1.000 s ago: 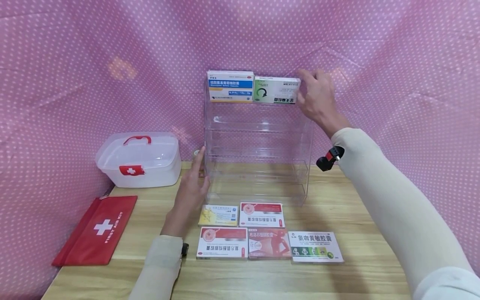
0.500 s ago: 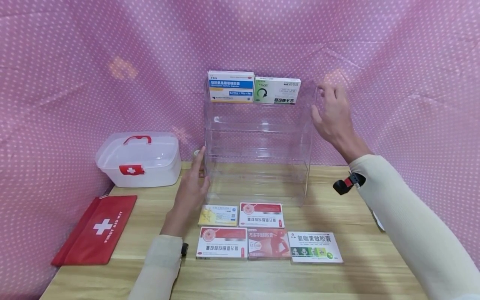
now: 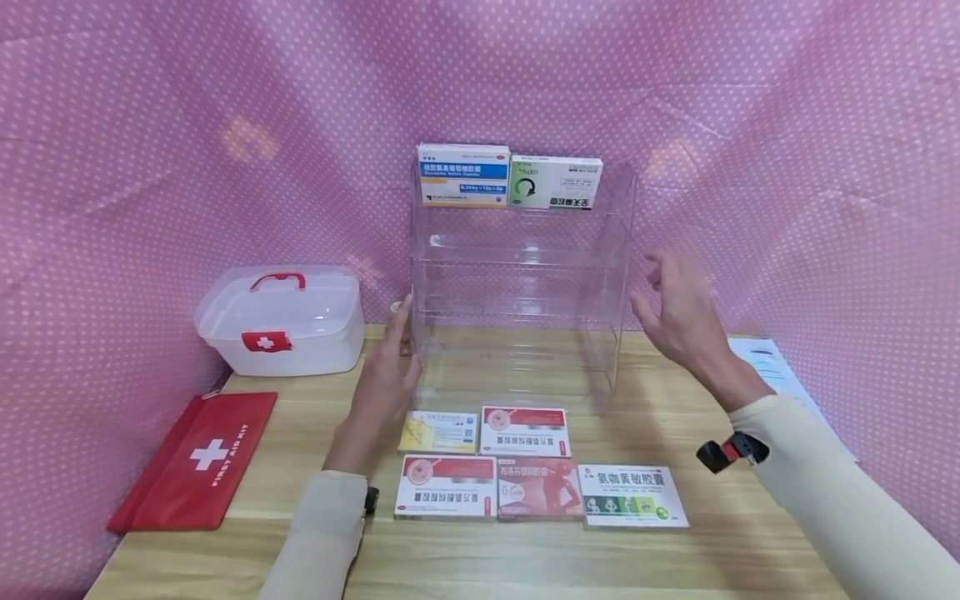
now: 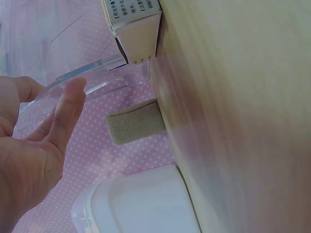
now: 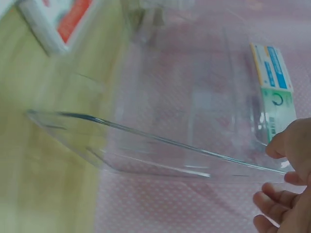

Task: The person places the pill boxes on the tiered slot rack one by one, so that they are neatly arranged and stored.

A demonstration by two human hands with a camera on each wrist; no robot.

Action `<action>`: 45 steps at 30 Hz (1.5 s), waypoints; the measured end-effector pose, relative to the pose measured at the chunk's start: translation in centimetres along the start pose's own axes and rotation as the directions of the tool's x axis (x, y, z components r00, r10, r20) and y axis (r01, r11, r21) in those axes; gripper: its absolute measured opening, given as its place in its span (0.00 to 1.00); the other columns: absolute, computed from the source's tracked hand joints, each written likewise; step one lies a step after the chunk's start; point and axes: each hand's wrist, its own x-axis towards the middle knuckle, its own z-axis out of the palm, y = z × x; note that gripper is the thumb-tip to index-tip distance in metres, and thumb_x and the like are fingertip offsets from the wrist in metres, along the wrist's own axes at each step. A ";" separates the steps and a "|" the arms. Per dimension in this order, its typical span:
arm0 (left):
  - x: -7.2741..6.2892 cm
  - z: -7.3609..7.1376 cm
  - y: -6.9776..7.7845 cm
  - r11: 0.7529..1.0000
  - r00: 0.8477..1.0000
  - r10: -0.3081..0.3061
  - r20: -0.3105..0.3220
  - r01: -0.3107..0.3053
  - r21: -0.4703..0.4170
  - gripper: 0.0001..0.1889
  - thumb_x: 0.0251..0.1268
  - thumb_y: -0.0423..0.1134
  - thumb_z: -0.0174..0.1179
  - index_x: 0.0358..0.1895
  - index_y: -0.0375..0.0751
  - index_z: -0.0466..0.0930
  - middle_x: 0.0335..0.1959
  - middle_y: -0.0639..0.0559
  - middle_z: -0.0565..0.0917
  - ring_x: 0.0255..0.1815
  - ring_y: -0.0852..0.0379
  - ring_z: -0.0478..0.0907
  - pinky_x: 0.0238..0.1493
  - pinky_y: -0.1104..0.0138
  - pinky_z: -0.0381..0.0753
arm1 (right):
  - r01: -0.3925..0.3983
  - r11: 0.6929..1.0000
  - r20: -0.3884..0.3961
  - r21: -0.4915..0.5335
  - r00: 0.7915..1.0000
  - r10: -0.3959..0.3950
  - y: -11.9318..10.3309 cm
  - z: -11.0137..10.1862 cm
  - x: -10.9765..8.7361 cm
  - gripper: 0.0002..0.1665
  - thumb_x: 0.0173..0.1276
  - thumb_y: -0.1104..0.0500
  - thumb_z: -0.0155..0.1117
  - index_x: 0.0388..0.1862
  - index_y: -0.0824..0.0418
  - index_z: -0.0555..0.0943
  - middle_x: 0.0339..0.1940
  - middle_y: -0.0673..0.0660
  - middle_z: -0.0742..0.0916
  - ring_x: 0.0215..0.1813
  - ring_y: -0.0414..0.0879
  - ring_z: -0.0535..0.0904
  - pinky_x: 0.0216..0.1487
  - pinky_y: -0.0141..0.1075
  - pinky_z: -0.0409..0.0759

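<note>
A clear rack [image 3: 517, 262] on the table [image 3: 525, 560] is touched at its left edge by the left hand [image 3: 381, 375], fingers extended; the right hand [image 3: 682, 315] is held just off its right side, fingers apart. If the rack is bumped, the blue box [image 3: 463, 176] and green box [image 3: 555, 182] on top could be dislodged. A tan roll [image 4: 136, 121], mostly hidden in the head view, is plainly shown in the left wrist view

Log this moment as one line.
left hand: at clear rack, left side; right hand: holding nothing, right of rack; blue-white carton, green-white carton: rack top; table: five cartons
</note>
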 end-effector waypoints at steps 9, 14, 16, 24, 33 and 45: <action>-0.3 -0.2 0.5 0.999 0.999 -0.033 0.022 0.034 -0.014 0.54 0.80 0.32 0.59 0.84 0.88 0.32 0.86 0.48 0.66 0.75 0.43 0.78 0.78 0.44 0.78 | -0.205 0.978 0.551 0.030 0.820 0.155 0.9 -0.1 -6.5 0.34 0.83 0.54 0.62 0.75 0.74 0.67 0.45 0.69 0.88 0.44 0.58 0.87 0.44 0.53 0.90; -0.3 -0.2 0.4 1.000 1.000 -0.018 0.017 0.018 -0.002 0.55 0.79 0.31 0.60 0.85 0.87 0.33 0.86 0.47 0.66 0.74 0.42 0.78 0.77 0.44 0.79 | -0.320 0.945 0.813 -0.059 0.534 0.231 1.8 -0.1 -10.1 0.34 0.84 0.43 0.59 0.72 0.69 0.74 0.48 0.63 0.89 0.48 0.54 0.86 0.46 0.48 0.88; -0.3 -0.1 0.4 1.000 1.000 -0.006 0.012 0.006 0.006 0.55 0.79 0.31 0.60 0.86 0.85 0.33 0.86 0.45 0.66 0.74 0.41 0.79 0.76 0.44 0.80 | -0.344 0.935 0.843 -0.085 0.476 0.252 2.1 -0.1 -11.4 0.33 0.82 0.41 0.60 0.70 0.66 0.76 0.50 0.62 0.89 0.50 0.53 0.86 0.48 0.48 0.87; -0.4 -0.1 0.4 1.000 1.000 -0.018 0.012 0.017 0.010 0.54 0.80 0.32 0.60 0.85 0.86 0.32 0.85 0.45 0.67 0.73 0.42 0.79 0.76 0.45 0.81 | -0.312 0.944 0.840 0.106 0.537 0.083 3.6 -0.7 -15.4 0.33 0.73 0.46 0.73 0.65 0.68 0.79 0.46 0.55 0.86 0.44 0.41 0.77 0.41 0.31 0.76; -0.2 -0.1 0.4 1.000 1.000 -0.014 0.000 0.014 0.010 0.54 0.79 0.31 0.60 0.87 0.83 0.35 0.83 0.44 0.70 0.71 0.40 0.81 0.75 0.44 0.82 | -0.399 0.887 0.824 0.234 0.566 0.037 4.4 -0.8 -17.9 0.49 0.60 0.54 0.84 0.70 0.82 0.73 0.51 0.61 0.85 0.47 0.45 0.80 0.47 0.29 0.85; -0.1 0.1 0.2 1.000 1.000 -0.019 0.004 0.019 0.012 0.55 0.79 0.31 0.60 0.85 0.85 0.33 0.85 0.46 0.68 0.72 0.41 0.80 0.76 0.44 0.81 | -0.403 0.886 0.781 0.228 0.619 0.081 4.2 -1.3 -19.1 0.38 0.59 0.56 0.84 0.64 0.73 0.79 0.53 0.63 0.83 0.50 0.45 0.81 0.48 0.30 0.86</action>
